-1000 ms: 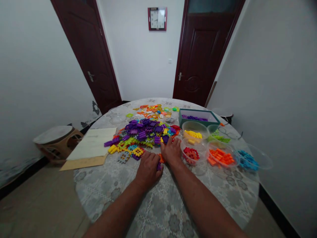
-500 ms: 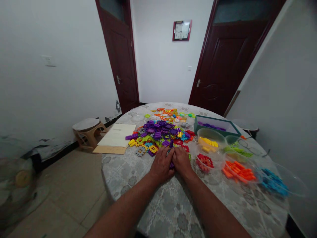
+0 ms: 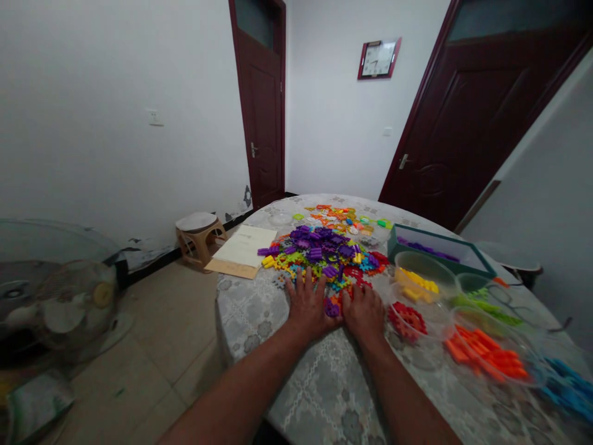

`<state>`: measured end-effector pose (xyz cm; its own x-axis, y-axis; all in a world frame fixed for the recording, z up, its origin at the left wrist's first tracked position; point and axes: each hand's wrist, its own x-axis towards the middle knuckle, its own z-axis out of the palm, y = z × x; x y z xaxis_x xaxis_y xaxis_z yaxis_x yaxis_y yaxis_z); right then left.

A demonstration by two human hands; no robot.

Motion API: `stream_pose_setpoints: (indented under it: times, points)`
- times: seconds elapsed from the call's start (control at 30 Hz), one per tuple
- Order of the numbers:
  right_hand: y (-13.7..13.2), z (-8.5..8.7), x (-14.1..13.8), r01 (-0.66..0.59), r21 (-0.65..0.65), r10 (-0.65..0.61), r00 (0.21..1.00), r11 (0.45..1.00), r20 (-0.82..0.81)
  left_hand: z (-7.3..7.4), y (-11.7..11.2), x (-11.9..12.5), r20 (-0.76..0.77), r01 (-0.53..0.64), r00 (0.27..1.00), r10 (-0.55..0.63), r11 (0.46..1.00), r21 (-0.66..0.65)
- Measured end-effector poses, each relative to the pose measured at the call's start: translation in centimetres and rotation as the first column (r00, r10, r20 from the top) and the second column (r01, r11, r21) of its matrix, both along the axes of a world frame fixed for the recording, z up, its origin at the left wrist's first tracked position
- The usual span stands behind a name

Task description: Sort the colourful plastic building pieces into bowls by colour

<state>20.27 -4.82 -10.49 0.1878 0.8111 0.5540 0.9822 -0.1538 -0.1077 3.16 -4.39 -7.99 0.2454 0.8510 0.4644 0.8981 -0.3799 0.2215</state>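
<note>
My left hand [image 3: 308, 309] lies spread at the near edge of a pile of gear-shaped plastic building pieces [image 3: 319, 242], its fingertips at the pieces. Close beside it, my right hand [image 3: 365, 314] rests palm down with its fingers stretched over red pieces. A purple piece [image 3: 331, 307] shows in the gap between the two hands, close to my left thumb. Purple pieces top the pile, with yellow, green, blue, red and grey ones around them. What lies under my palms is hidden.
Right of my hands stand clear tubs of red gears [image 3: 407, 321], yellow pieces [image 3: 418, 285], orange pieces [image 3: 486, 352], green pieces [image 3: 493, 306] and blue pieces [image 3: 567, 386]. A dark green box [image 3: 467, 253] holds purple pieces. Paper [image 3: 243, 244] lies left; orange pieces [image 3: 333, 216] lie behind.
My hands were together at a purple piece; they have parted a little, and the left fingers have spread. The view has swung left, so the table appears further right.
</note>
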Motion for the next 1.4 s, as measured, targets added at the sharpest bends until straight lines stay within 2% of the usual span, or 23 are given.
stream_pose_setpoints:
  times: [0.13,0.2,0.3,0.4,0.53,0.67,0.83,1.0,1.13,1.23,1.4]
  points:
    - [-0.1,0.3,0.4,-0.180,-0.034,0.181,0.983,0.983,0.022,-0.1,1.0,-0.9,0.050,-0.084,0.995,0.083,0.996,0.015]
    - [-0.2,0.4,0.4,-0.228,-0.050,0.228,0.974,0.972,-0.004,-0.2,1.4,-1.2,0.069,-0.129,0.989,0.127,0.991,0.025]
    - [-0.3,0.6,0.3,-0.188,-0.018,0.185,0.978,0.982,-0.096,-0.5,1.8,-1.4,0.075,-0.184,0.980,0.182,0.983,0.024]
    - [-0.3,0.5,0.1,-0.153,0.010,0.153,0.975,0.988,-0.162,-0.6,2.2,-1.7,0.085,-0.187,0.979,0.183,0.982,0.032]
    - [-0.4,0.5,-0.1,-0.155,0.012,0.154,0.972,0.988,-0.176,-0.6,2.5,-2.1,0.101,-0.108,0.990,0.101,0.992,0.064]
    - [-0.1,0.4,-0.4,-0.086,0.015,0.087,0.986,0.996,-0.141,-0.4,2.4,-2.0,0.122,-0.017,0.993,0.005,0.995,0.098]
    - [0.3,0.2,-0.4,-0.060,0.001,0.059,0.993,0.998,-0.103,-0.4,2.7,-1.1,0.193,0.073,0.977,-0.090,0.993,0.092]
    - [0.4,0.1,0.0,-0.149,0.039,0.153,0.979,0.988,-0.134,-0.7,3.1,-0.3,0.246,0.008,0.969,-0.015,1.000,0.027]
    - [0.6,0.0,0.3,-0.217,0.000,0.216,0.970,0.976,-0.111,-0.8,2.9,0.5,0.214,0.050,0.976,-0.043,0.998,-0.027]
    - [1.0,-0.2,0.5,-0.225,-0.007,0.223,0.968,0.974,-0.113,-0.8,2.6,2.0,0.238,0.065,0.970,-0.057,0.997,-0.029]
    - [1.9,-0.9,1.2,-0.249,0.026,0.250,0.953,0.968,-0.173,-1.0,2.4,5.4,0.327,-0.027,0.944,0.041,0.999,-0.047]
